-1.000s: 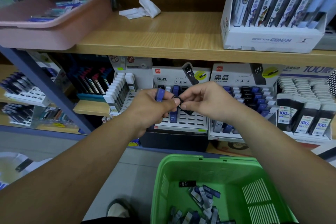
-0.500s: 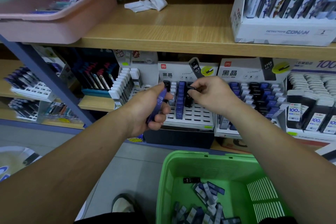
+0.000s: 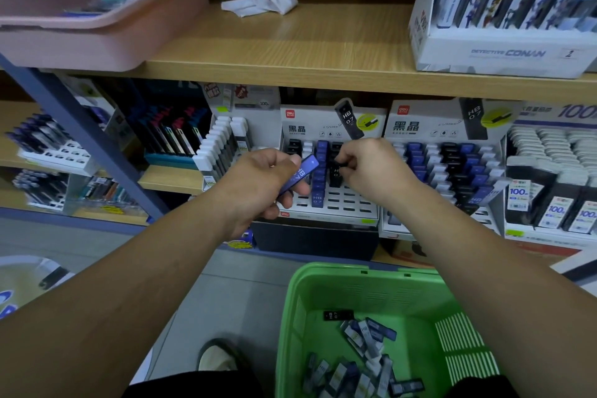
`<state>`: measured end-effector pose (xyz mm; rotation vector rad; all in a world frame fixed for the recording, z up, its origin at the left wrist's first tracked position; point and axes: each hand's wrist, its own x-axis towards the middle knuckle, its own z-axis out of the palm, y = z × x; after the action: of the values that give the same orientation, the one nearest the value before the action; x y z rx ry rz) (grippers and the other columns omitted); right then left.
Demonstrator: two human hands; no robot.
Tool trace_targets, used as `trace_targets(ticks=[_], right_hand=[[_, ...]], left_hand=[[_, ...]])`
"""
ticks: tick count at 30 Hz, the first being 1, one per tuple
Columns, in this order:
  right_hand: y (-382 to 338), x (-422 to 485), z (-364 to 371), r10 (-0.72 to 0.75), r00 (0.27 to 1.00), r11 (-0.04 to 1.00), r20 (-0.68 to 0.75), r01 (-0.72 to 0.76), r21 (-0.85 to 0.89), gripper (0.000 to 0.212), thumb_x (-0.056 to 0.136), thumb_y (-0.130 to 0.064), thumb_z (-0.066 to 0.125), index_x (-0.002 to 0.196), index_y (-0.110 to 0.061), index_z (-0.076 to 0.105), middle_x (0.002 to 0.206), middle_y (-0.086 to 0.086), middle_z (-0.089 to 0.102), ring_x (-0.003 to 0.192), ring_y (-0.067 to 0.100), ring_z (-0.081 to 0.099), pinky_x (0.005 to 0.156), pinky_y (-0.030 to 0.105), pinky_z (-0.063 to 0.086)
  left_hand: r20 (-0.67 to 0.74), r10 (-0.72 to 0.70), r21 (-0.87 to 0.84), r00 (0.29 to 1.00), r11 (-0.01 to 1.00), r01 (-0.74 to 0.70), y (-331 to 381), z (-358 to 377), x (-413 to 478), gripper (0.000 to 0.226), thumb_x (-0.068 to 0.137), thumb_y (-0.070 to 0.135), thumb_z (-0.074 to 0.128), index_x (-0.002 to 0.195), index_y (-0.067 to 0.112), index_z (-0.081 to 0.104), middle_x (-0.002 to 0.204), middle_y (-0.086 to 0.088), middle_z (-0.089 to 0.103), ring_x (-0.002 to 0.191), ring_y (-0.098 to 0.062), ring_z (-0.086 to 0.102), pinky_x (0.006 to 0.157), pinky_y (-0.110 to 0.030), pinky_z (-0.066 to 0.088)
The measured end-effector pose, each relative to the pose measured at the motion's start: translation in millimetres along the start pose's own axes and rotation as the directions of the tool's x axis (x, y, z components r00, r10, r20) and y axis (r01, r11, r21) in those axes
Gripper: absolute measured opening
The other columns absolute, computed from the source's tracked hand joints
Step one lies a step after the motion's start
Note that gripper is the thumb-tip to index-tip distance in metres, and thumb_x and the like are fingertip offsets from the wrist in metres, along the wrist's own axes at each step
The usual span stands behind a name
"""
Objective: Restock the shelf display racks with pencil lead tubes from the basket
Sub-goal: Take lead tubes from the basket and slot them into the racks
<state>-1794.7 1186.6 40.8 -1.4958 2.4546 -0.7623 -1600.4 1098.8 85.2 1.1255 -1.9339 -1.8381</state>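
Pencil lead tubes (image 3: 355,362): loose pile in green basket (image 3: 371,287), lower right. Left hand (image 3: 261,184) grips a blue tube (image 3: 298,173) mid-frame; right hand (image 3: 371,168) pinches a black tube (image 3: 336,171) at the centre rack (image 3: 342,200). Probably light, rigid, slick plastic, so pinch the flat sides near the cap.

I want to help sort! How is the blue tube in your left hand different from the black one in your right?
The blue tube lies tilted in the left hand, off the rack; the black tube stands upright at the rack, pinched by the right hand. Both are flat lead tubes.
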Motion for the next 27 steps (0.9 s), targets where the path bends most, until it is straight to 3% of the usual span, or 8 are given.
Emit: trace_targets(ticks=[4,7,10,13,18,21,24,27], right_hand=[[-5.6,-2.4,-0.7,0.009,0.993,0.997,0.12,0.0,-0.076,0.013,0.093,-0.022,0.073,0.104,-0.027,0.078,0.097,-0.001,0.071,0.091,0.022,0.067,0.084,0.04,0.059],[-3.4,-6.2,-11.7,0.026,0.998,0.999,0.06,-0.028,0.019,0.031,0.092,-0.03,0.076,0.122,-0.026,0.073,0.095,-0.005,0.067,0.088,0.016,0.065,0.086,0.034,0.057],[0.6,-17.7,-35.6,0.053,0.998,0.972,0.019,-0.055,0.23,0.031,0.09,-0.023,0.078,0.12,-0.027,0.073,0.097,-0.007,0.068,0.087,0.01,0.066,0.089,0.03,0.058],[-2.7,-41.7,-61.0,-0.044,0.99,0.92,0.134,-0.011,0.391,0.033,0.088,-0.009,0.078,0.118,-0.02,0.074,0.102,-0.003,0.073,0.09,0.013,0.071,0.087,0.025,0.059],[11.9,-77.2,-90.2,-0.024,0.989,0.896,0.147,-0.044,0.442,0.012,0.083,-0.013,0.085,0.093,-0.016,0.079,0.08,0.006,0.077,0.073,0.018,0.073,0.076,0.036,0.06],[29.9,-96.2,-109.9,0.033,0.987,0.848,0.157,-0.111,0.518,0.016,0.084,-0.008,0.083,0.098,-0.007,0.075,0.083,0.018,0.076,0.069,0.015,0.067,0.07,0.029,0.056],[46.2,-108.7,-121.5,0.046,0.997,0.839,0.065,-0.074,0.54,0.02,0.085,-0.006,0.081,0.104,-0.009,0.076,0.093,0.016,0.076,0.077,0.013,0.067,0.077,0.026,0.058],[60.7,-115.8,-126.3,0.049,0.998,0.833,0.034,-0.059,0.55,0.023,0.087,0.001,0.078,0.107,-0.009,0.075,0.093,0.02,0.074,0.076,0.019,0.065,0.074,0.03,0.058]], left_hand=[[-0.002,0.01,0.002,1.0,1.0,-0.01,-3.3,0.4,-2.2,0.019,0.107,0.026,0.057,0.106,0.008,0.064,0.091,-0.016,0.075,0.058,-0.013,0.052,0.045,-0.023,0.037],[-0.012,0.033,0.053,0.999,0.998,-0.033,-1.6,2.1,-3.1,0.013,0.104,0.018,0.061,0.107,0.007,0.068,0.079,-0.012,0.069,0.051,-0.007,0.052,0.046,-0.02,0.041],[0.026,0.051,0.089,0.998,0.995,-0.053,5.3,9.1,-6.5,0.02,0.099,-0.001,0.061,0.114,0.009,0.07,0.076,-0.008,0.067,0.05,-0.004,0.056,0.049,-0.018,0.044],[0.069,0.106,0.101,0.992,0.988,-0.113,15.7,25.2,-12.3,0.029,0.095,-0.005,0.066,0.117,0.013,0.07,0.083,-0.007,0.071,0.061,-0.008,0.063,0.051,-0.02,0.045],[0.018,0.201,-0.032,0.979,0.979,-0.2,31.9,67.1,-15.6,0.033,0.086,-0.006,0.077,0.112,0.01,0.064,0.083,-0.009,0.074,0.063,-0.015,0.069,0.051,-0.022,0.052],[0.031,0.22,-0.181,0.975,0.961,-0.211,37.1,94.4,-14.1,0.025,0.087,-0.006,0.076,0.104,0.007,0.064,0.079,-0.013,0.075,0.068,-0.02,0.071,0.063,-0.025,0.059],[0.085,0.261,-0.141,0.962,0.959,-0.247,40.0,120.0,-13.8,0.015,0.087,-0.002,0.078,0.096,0.006,0.069,0.082,-0.014,0.075,0.07,-0.018,0.069,0.065,-0.025,0.059],[0.14,0.282,-0.132,0.949,0.955,-0.265,41.7,143.4,-13.6,0.015,0.085,-0.004,0.079,0.093,0.008,0.074,0.08,-0.008,0.076,0.07,-0.014,0.07,0.068,-0.024,0.06]])
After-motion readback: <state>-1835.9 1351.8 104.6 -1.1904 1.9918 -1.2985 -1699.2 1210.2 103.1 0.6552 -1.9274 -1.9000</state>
